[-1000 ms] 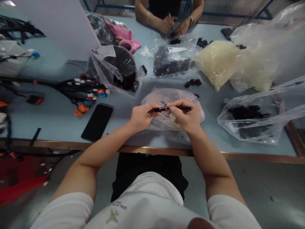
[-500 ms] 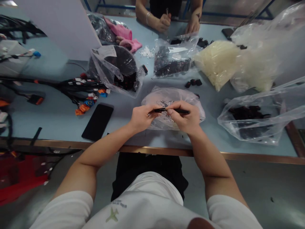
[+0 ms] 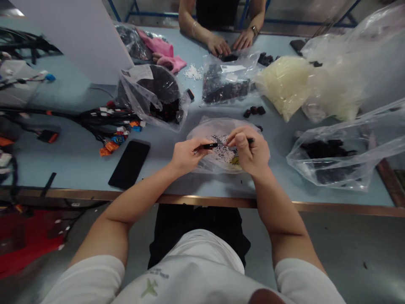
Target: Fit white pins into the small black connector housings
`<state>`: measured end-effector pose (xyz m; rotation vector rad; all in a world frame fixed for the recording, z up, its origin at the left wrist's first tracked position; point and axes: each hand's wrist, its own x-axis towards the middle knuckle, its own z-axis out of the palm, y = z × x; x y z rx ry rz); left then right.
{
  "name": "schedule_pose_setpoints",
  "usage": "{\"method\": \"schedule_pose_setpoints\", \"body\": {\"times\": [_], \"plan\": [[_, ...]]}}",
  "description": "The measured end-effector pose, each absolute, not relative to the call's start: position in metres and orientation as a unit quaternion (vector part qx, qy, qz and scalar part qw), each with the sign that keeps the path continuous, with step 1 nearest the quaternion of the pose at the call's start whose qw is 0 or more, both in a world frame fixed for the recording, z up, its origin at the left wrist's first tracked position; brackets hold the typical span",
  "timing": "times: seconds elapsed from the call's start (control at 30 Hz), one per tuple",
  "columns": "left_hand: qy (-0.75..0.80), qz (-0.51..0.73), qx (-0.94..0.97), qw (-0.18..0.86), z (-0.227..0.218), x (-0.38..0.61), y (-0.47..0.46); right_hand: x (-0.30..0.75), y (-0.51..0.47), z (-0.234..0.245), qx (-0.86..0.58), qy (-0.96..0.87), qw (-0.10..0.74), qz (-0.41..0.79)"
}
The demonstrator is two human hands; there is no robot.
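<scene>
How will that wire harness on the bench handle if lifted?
The wire harness will likely sag and drape: it lies in a loose, curving bundle. The clustered orange and blue connectors at its end probably feel stiffer and may make it swing end-heavy. Snagging is possible, since the strands look only loosely gathered.

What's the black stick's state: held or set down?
Held: the black stick is pinched in the left hand, above the plastic bag.

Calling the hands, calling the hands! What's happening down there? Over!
Left grip and right grip both on a slim black stick. Below them, a clear plastic bag of small white and dark bits. Black phone lying off to the left, not touching.
</scene>
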<state>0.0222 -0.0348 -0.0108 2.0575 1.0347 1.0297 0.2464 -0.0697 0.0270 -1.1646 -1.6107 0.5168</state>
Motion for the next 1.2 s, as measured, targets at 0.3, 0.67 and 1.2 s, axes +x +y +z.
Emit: {"method": "schedule_pose_setpoints", "body": {"times": [0.3,0.67,1.2], "plan": [[0.368,0.41,0.756,0.353,-0.01,0.022,-0.037,0.248,-0.065,0.021,-0.464,-0.756,0.394,0.241],[0.438,0.511,0.674,0.306,-0.015,0.008,-0.013,0.339,-0.042,0.028,-0.698,-0.573,0.431,0.013],[0.632,0.248,0.733,0.031,-0.032,-0.041,0.053,0.325,-0.041,0.032,-0.741,-0.584,0.325,-0.062]]}}
